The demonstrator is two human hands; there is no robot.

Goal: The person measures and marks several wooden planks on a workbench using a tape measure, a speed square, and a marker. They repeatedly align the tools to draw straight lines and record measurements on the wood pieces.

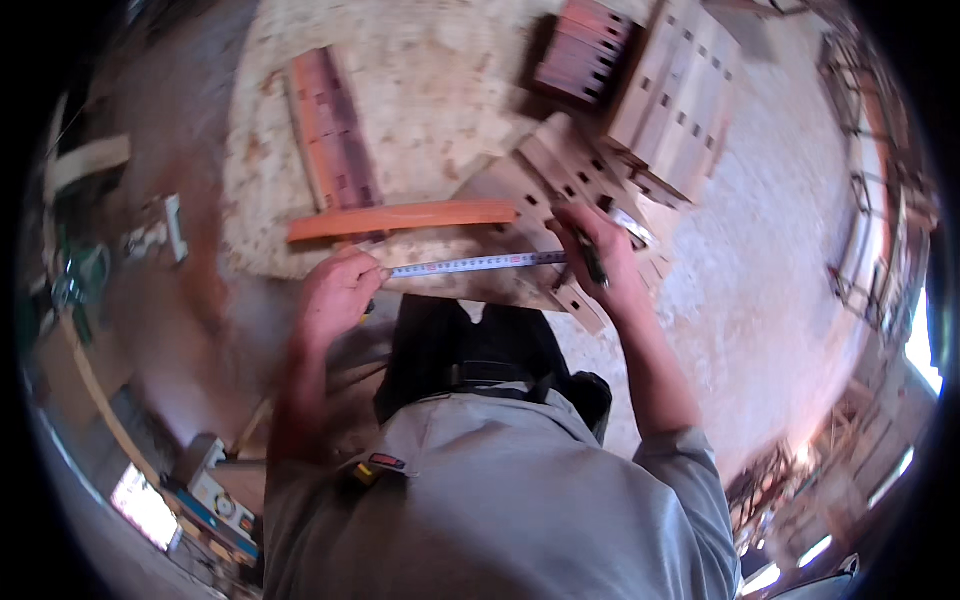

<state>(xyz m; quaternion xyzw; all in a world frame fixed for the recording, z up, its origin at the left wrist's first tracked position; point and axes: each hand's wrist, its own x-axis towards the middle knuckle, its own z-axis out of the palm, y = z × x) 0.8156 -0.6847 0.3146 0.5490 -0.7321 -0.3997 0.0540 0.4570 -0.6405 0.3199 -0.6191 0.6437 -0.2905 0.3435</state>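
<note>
A tape measure's white blade [480,263] is stretched between my two hands, just in front of an orange-red wooden strip [400,218]. My left hand [338,292] is closed around the tape measure at the blade's left end; a bit of yellow shows below the fingers. At the other end, my right hand [600,250] is closed over the blade. A dark, slim object [594,264] also sits in the right hand, too blurred to name. Under and beside that hand lie light brown mortised wooden pieces [545,165], fanned out on the pale board [430,100].
Reddish slotted pieces [333,130] lie beyond the strip at left. A stack of mortised boards [680,100] stands at far right, beside a dark red slotted block [583,55]. A machine with a pale housing [215,495] is at lower left. Metal racks [865,200] line the right side.
</note>
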